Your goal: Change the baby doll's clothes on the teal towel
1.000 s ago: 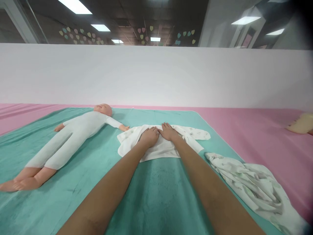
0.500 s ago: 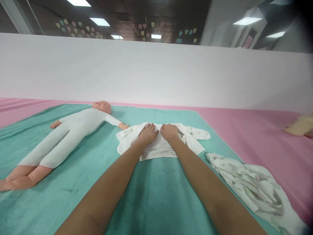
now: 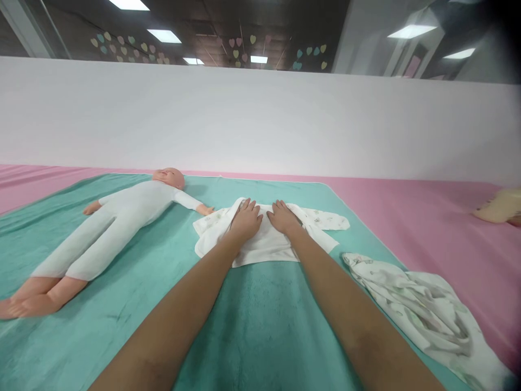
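Note:
A small white baby shirt (image 3: 266, 247) with lightly printed sleeves lies spread open on the teal blanket (image 3: 252, 326). My left hand (image 3: 246, 221) rests flat on its left part, fingers stretched toward the far edge. On the right part lies my right hand (image 3: 284, 218), also flat with its fingers extended. Both palms press on the cloth, and the fabric beneath them is hidden. To the left, a baby doll (image 3: 134, 203) in a white suit lies on its back, one of its hands close to the shirt's left sleeve.
A crumpled white printed cloth (image 3: 431, 309) lies at the right, over the blanket's edge. Pink fabric (image 3: 419, 222) extends around the blanket. A low white wall (image 3: 260, 125) stands behind, with dark glass above. At the far right edge is a pale yellowish object (image 3: 499, 208), partly cut off.
My right hand has gone from curled fingers to lying flat and extended on the shirt. My left hand has barely moved. The shirt's collar area has shifted slightly.

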The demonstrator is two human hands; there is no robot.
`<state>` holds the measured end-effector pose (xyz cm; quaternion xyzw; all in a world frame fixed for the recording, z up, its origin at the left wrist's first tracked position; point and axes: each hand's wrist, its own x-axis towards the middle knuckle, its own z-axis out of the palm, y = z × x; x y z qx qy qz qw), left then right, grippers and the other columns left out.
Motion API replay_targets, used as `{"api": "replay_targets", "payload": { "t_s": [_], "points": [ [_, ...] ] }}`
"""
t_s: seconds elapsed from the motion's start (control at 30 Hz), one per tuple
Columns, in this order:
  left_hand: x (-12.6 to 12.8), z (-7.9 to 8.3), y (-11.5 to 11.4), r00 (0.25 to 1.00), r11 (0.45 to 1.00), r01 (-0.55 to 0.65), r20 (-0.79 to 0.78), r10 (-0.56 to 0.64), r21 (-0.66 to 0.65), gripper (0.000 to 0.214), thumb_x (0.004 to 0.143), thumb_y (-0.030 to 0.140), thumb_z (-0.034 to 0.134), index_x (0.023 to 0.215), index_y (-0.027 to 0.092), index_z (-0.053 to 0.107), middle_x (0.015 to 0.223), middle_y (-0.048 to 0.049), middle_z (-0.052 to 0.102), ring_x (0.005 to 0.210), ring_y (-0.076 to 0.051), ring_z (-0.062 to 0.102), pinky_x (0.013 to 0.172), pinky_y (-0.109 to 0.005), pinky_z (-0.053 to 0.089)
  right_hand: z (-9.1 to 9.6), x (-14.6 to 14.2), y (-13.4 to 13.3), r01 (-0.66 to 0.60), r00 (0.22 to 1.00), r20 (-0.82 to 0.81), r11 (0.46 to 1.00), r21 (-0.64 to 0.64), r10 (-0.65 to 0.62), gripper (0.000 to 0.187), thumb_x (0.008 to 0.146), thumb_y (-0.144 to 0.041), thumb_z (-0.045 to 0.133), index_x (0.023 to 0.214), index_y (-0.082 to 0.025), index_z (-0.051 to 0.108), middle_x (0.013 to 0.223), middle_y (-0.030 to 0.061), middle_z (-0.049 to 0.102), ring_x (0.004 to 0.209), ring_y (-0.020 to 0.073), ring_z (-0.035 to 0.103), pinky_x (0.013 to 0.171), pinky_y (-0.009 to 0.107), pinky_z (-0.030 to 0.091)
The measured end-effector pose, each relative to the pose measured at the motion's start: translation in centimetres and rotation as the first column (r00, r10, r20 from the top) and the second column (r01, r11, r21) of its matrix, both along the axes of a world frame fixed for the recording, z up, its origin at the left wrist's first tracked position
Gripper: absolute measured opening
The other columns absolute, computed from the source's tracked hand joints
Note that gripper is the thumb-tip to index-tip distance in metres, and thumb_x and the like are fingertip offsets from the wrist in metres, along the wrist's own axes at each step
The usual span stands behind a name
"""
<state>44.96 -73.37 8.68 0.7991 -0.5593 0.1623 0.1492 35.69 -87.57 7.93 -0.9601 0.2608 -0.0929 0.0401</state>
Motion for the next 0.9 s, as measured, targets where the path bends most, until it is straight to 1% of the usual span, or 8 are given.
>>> {"api": "replay_targets", "payload": {
  "t_s": [0.13,0.23,0.33,0.47,0.6,0.67,0.77,0.9],
  "points": [
    [0.2,-0.1,0.1,1.000,0.999,0.003,0.006,-0.003,0.042,0.043,0.094,0.034,0.031,0.128,0.015,0.049,0.145,-0.0102,0.037,0.139,-0.028,0.016,0.112,-0.046,0.016,0.3,-0.5,-1.1,-0.011,1.000,0.008,1.000,0.026,0.011,0.062,0.093,-0.040,0.025,0.143,-0.003,0.024,0.153,0.0152,0.012,0.142,0.0247,0.002,0.114,0.035,0.010],
    [0.4,-0.3,0.1,0.999,0.994,-0.002,-0.037,0.006,0.110,0.048,0.094,0.039,0.027,0.131,0.016,0.047,0.150,-0.0076,0.026,0.141,-0.028,0.005,0.113,-0.048,0.013,0.3,-0.6,-1.7,-0.006,1.000,0.004,0.999,0.041,0.006,0.062,0.093,-0.041,0.025,0.143,-0.004,0.025,0.153,0.0153,0.008,0.142,0.0251,0.000,0.114,0.037,0.009],
    [0.6,-0.4,0.0,0.997,0.986,-0.011,-0.077,0.024,0.165,0.053,0.094,0.042,0.022,0.135,0.016,0.043,0.152,-0.0065,0.021,0.141,-0.028,0.002,0.113,-0.050,0.013,0.1,-0.6,-2.0,-0.001,1.000,-0.004,0.999,0.050,0.001,0.062,0.094,-0.042,0.025,0.142,-0.003,0.026,0.153,0.0171,0.008,0.142,0.0262,0.000,0.113,0.038,0.011],
    [0.6,-0.3,0.0,0.993,0.981,-0.021,-0.110,0.043,0.195,0.057,0.094,0.045,0.019,0.140,0.016,0.037,0.152,-0.0065,0.021,0.141,-0.028,0.002,0.113,-0.049,0.012,0.2,-0.7,-1.8,-0.032,0.997,0.075,0.999,0.013,0.031,0.054,0.093,-0.038,0.032,0.136,-0.007,0.037,0.150,0.0157,0.022,0.138,0.0242,0.019,0.109,0.035,0.021],
    [0.5,-0.2,0.2,0.991,0.982,-0.036,-0.121,0.059,0.183,0.058,0.093,0.047,0.017,0.141,0.018,0.034,0.153,-0.0057,0.020,0.141,-0.028,0.003,0.112,-0.052,0.012,1.0,-1.0,-0.9,-0.001,0.987,0.158,0.999,-0.042,0.007,0.038,0.092,-0.027,0.028,0.116,-0.015,0.056,0.132,0.0098,0.047,0.120,0.0194,0.041,0.099,0.031,0.033],
    [0.5,-0.2,0.3,0.994,0.986,-0.033,-0.102,0.051,0.163,0.057,0.093,0.047,0.018,0.141,0.019,0.034,0.152,-0.0059,0.021,0.142,-0.028,0.003,0.112,-0.054,0.012,1.4,-1.1,-0.4,0.029,0.977,0.213,0.995,-0.091,-0.009,0.035,0.091,-0.026,0.029,0.103,-0.017,0.061,0.118,0.0098,0.054,0.111,0.0207,0.044,0.091,0.031,0.037],
    [0.4,-0.2,0.4,0.997,0.991,-0.029,-0.073,0.039,0.133,0.055,0.093,0.045,0.020,0.140,0.020,0.036,0.152,-0.0061,0.022,0.142,-0.027,0.004,0.111,-0.054,0.013,1.9,-1.3,0.2,0.065,0.954,0.300,0.983,-0.172,-0.010,0.027,0.088,-0.028,0.037,0.090,-0.018,0.062,0.105,0.0090,0.057,0.104,0.0218,0.044,0.083,0.031,0.037],
    [0.5,-0.2,0.4,0.997,0.992,-0.030,-0.068,0.038,0.120,0.054,0.093,0.045,0.021,0.140,0.021,0.035,0.152,-0.0054,0.022,0.142,-0.027,0.003,0.111,-0.055,0.013,2.3,-1.5,0.6,0.062,0.940,0.342,0.984,-0.166,-0.002,0.026,0.088,-0.031,0.038,0.077,-0.020,0.059,0.089,0.0055,0.060,0.092,0.0196,0.046,0.077,0.030,0.036]
  ]
}}
